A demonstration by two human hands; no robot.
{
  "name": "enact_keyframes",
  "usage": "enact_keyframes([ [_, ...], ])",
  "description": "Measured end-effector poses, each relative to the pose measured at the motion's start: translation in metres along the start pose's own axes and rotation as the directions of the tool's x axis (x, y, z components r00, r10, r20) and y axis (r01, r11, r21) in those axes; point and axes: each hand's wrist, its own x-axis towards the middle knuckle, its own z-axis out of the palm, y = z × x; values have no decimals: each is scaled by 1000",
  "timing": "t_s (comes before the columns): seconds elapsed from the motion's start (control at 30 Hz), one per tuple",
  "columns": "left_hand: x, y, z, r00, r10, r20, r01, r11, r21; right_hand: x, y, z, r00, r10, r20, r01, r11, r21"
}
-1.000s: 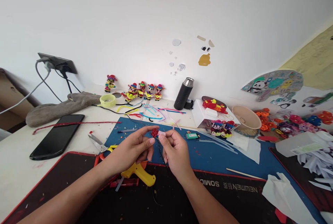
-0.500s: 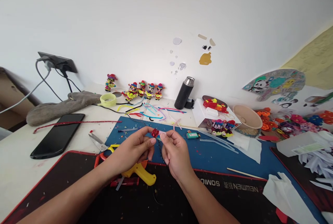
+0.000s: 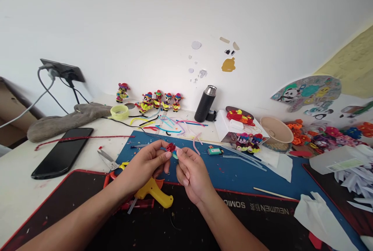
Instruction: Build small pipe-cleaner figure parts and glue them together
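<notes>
Between my two hands is a small craft piece (image 3: pixel 171 147), red and glittery like coiled pipe cleaner, with pink and teal-green parts on its right side. My left hand (image 3: pixel 153 159) pinches the red end between thumb and fingers. From the other side, my right hand (image 3: pixel 192 169) grips the pink and green end with thumb and forefinger, its other fingers curled. The fingers hide part of the piece. Under my left forearm lies a yellow glue gun (image 3: pixel 154 192) on the black mat. Scissors (image 3: pixel 107 159) rest just left of my left hand.
A long red pipe cleaner (image 3: pixel 87 137) crosses a black phone (image 3: pixel 62 152) at left. Behind are yellow tape (image 3: pixel 119 112), several pipe-cleaner figures (image 3: pixel 147 102), loose coloured stems (image 3: pixel 171 122) and a black flask (image 3: pixel 205 104). Clear glue sticks (image 3: pixel 244 157) and a green lighter (image 3: pixel 215 151) lie at right.
The small red piece has turned a little in my fingers, and more of its green part shows. Both hands stay closed on it. The whole view has shifted slightly.
</notes>
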Motion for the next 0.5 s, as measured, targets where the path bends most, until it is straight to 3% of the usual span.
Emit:
enact_keyframes([
  [0.23, 0, 3, -4, 997, -6, -80, 6, 1000, 5, -1, -3, -1, 998, 1, 62, 3, 998, -62],
  [0.5, 0, 2, -10, 997, -24, -72, 27, 999, 36, -1, -1, -2, 995, -24, 92, 41, 981, -187],
])
